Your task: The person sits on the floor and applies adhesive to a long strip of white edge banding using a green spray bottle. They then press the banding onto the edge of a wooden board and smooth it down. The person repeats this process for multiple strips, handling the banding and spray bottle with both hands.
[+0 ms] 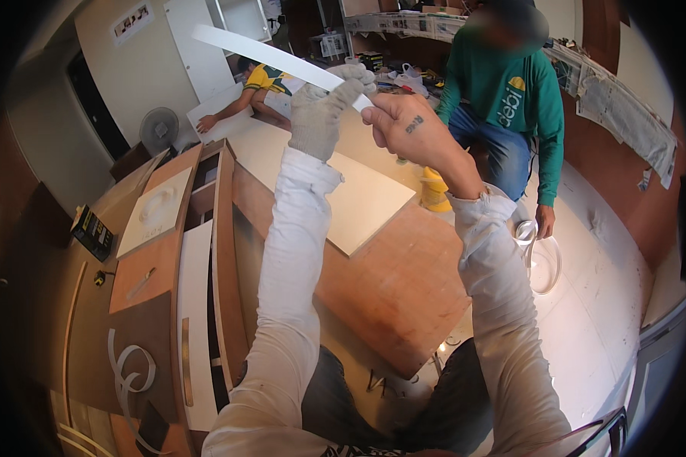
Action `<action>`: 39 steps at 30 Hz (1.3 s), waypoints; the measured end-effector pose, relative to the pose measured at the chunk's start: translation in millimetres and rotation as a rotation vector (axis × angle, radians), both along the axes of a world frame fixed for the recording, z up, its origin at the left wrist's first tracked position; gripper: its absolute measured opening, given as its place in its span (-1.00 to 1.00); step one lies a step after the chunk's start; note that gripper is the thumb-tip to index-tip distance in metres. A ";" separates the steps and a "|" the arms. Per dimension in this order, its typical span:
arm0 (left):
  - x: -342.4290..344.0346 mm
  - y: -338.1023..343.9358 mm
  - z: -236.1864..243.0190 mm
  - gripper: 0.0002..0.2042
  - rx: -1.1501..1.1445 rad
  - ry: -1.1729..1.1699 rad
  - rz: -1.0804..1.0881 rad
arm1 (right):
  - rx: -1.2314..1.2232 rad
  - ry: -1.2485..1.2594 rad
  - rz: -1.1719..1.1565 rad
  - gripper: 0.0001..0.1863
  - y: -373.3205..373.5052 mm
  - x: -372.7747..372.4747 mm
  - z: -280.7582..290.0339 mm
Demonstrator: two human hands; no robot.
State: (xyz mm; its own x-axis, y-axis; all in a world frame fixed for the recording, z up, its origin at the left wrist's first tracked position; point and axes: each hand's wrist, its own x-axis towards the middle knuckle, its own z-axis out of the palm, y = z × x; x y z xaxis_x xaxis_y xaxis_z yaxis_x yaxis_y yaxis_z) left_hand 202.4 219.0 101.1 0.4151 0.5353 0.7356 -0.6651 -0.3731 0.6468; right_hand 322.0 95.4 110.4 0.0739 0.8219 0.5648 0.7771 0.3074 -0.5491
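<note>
A long white edging strip (259, 52) slants up and to the left in front of me. My left hand (324, 110), in a grey work glove, is closed around the strip near its lower end. My bare right hand (419, 133) pinches that lower end between thumb and fingers, right beside the glove. Beneath my arms lies a pale panel (373, 202) on a brown board (404, 286). Whatever my right fingertips touch on the strip's underside is hidden.
A co-worker in green (503, 99) sits ahead right, one hand at a white strip coil (545, 265). Another person (270, 80) crouches beyond. Left, a wooden cabinet (225, 251) lies near a utility knife (141, 282), tape measure (99, 278) and loose strip (146, 369). A yellow container (434, 190) stands ahead.
</note>
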 end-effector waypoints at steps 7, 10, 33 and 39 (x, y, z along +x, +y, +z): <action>-18.6 61.9 -31.9 -0.66 -0.405 -0.036 0.011 | -0.087 -0.398 -0.018 -0.79 -18.5 -14.4 4.4; -34.2 97.4 -62.5 -0.60 -0.492 -0.053 0.006 | -0.182 -0.509 0.016 -0.80 -24.9 -1.4 6.1; -122.1 193.5 -183.1 -0.64 -0.870 -0.359 0.559 | -0.846 0.065 -0.217 -0.84 -91.8 152.0 -17.9; -125.5 164.9 -153.2 -0.56 -0.767 -0.134 0.549 | -1.113 -0.057 -0.287 -0.82 -67.8 167.6 -56.7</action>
State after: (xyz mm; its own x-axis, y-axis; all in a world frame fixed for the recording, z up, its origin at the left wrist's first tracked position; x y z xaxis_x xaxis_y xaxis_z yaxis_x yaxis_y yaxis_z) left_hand 76.9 383.9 -52.1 -0.1001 0.9870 0.1256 -0.6096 -0.1606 0.7763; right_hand 489.7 27.6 53.6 0.3371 0.8242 -0.4550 0.7725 -0.5184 -0.3668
